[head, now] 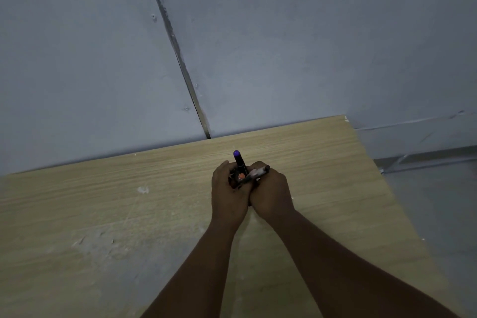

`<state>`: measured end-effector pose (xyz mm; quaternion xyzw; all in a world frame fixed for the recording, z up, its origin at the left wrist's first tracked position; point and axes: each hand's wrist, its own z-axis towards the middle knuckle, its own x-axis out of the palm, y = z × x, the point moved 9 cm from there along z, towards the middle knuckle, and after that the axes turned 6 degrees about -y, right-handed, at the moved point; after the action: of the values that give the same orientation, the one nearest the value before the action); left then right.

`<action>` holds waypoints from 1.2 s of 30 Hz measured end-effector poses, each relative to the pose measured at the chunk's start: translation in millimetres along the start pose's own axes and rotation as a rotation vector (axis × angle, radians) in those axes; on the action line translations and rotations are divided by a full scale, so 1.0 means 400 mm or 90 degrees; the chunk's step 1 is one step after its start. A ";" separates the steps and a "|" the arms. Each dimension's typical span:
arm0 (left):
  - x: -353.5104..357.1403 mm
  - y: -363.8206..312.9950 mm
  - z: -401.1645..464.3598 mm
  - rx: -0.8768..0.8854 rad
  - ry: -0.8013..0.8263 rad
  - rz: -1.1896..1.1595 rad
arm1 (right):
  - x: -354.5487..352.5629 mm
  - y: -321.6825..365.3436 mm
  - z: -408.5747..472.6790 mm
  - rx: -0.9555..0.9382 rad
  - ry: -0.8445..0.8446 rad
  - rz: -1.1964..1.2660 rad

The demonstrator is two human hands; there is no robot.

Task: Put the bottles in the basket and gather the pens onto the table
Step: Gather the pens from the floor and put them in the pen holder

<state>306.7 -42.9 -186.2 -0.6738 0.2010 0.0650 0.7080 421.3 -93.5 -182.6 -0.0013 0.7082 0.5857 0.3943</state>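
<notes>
Both my hands are pressed together over the light wooden table (pixel 129 214), holding a small bunch of pens (pixel 241 174). My left hand (pixel 228 193) wraps the bunch from the left. My right hand (pixel 271 195) closes on it from the right. A dark pen with a purple cap (pixel 237 156) sticks up out of the bunch toward the wall. An orange cap end (pixel 241 176) shows between my fingers, and a dark pen (pixel 260 171) pokes out to the right. Most of the pens are hidden by my fingers. No bottles or basket are in view.
A grey wall (pixel 258 46) with a vertical metal seam (pixel 178 59) stands right behind the table's far edge. The table's right edge (pixel 387 175) drops off to a grey floor. White scuffs mark the tabletop at the left.
</notes>
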 end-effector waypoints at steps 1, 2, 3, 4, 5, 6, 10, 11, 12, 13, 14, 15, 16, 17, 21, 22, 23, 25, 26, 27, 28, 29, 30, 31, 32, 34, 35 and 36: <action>-0.004 -0.001 -0.003 0.007 -0.005 -0.008 | 0.000 0.004 -0.003 -0.017 -0.002 -0.019; -0.009 0.000 -0.007 0.008 -0.013 -0.014 | -0.005 0.010 -0.008 -0.033 -0.014 -0.024; -0.013 0.003 -0.011 -0.002 -0.018 -0.020 | -0.010 0.014 -0.014 -0.046 -0.029 -0.016; -0.010 0.009 -0.014 -0.014 -0.015 -0.030 | -0.013 0.017 -0.021 -0.056 -0.039 -0.003; -0.007 0.013 -0.015 -0.018 -0.011 -0.036 | -0.015 0.018 -0.028 -0.061 -0.042 0.010; -0.004 0.013 -0.015 -0.013 -0.005 -0.041 | -0.015 0.017 -0.034 -0.059 -0.041 0.024; -0.001 0.010 -0.024 -0.003 0.022 -0.037 | -0.018 0.018 -0.038 -0.050 -0.033 0.048; -0.007 0.006 -0.028 0.004 0.019 -0.027 | -0.018 0.019 -0.038 -0.052 -0.031 0.045; -0.013 0.002 -0.031 0.009 0.011 -0.020 | -0.019 0.020 -0.038 -0.055 -0.029 0.041; -0.023 -0.004 -0.035 0.006 0.003 -0.032 | -0.020 0.020 -0.037 -0.058 -0.030 0.038; -0.033 -0.009 -0.038 -0.003 -0.008 -0.066 | -0.021 0.020 -0.037 -0.061 -0.032 0.036; -0.042 -0.012 -0.040 -0.014 -0.019 -0.094 | -0.023 0.021 -0.037 -0.068 -0.036 0.035; -0.049 -0.011 -0.040 -0.019 -0.025 -0.106 | -0.025 0.022 -0.037 -0.074 -0.038 0.033; -0.055 -0.011 -0.040 -0.018 -0.028 -0.094 | -0.026 0.023 -0.038 -0.078 -0.040 0.030; -0.036 0.015 -0.046 -0.046 0.024 -0.086 | -0.023 0.019 -0.041 -0.070 -0.035 0.026; -0.028 0.022 -0.045 -0.047 0.043 -0.061 | -0.021 0.017 -0.041 -0.062 -0.028 0.030; -0.021 0.027 -0.043 -0.043 0.063 -0.016 | -0.019 0.014 -0.041 -0.056 -0.024 0.036; -0.008 0.036 -0.040 -0.053 0.095 0.027 | -0.019 0.013 -0.039 -0.054 -0.023 0.037; -0.006 0.036 -0.041 -0.067 0.103 0.025 | -0.021 0.014 -0.040 -0.061 -0.031 0.020; -0.008 0.036 -0.042 -0.087 0.105 0.017 | -0.024 0.014 -0.041 -0.069 -0.044 -0.009; -0.010 0.038 -0.042 -0.106 0.105 0.007 | -0.026 0.010 -0.041 -0.069 -0.056 -0.034; -0.013 0.041 -0.041 -0.120 0.100 0.001 | -0.028 0.005 -0.043 -0.061 -0.062 -0.044; -0.016 0.043 -0.041 -0.127 0.095 0.003 | -0.027 -0.001 -0.046 -0.047 -0.059 -0.036; -0.020 0.044 -0.042 -0.133 0.090 0.014 | -0.023 -0.006 -0.049 -0.037 -0.049 -0.024; -0.023 0.050 -0.041 -0.131 0.086 0.024 | -0.018 -0.008 -0.051 -0.035 -0.034 -0.016; -0.027 0.046 -0.041 -0.090 0.078 0.033 | -0.010 -0.003 -0.053 -0.044 -0.009 -0.016; -0.026 0.036 -0.041 -0.060 0.074 0.030 | -0.010 0.001 -0.053 -0.048 -0.007 -0.013; -0.025 0.032 -0.043 -0.049 0.075 0.026 | -0.010 0.004 -0.054 -0.045 -0.002 -0.010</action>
<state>289.7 -56.9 -194.6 -0.6989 0.2535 0.0477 0.6671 411.3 -112.8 -179.1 -0.0199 0.6865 0.6071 0.3997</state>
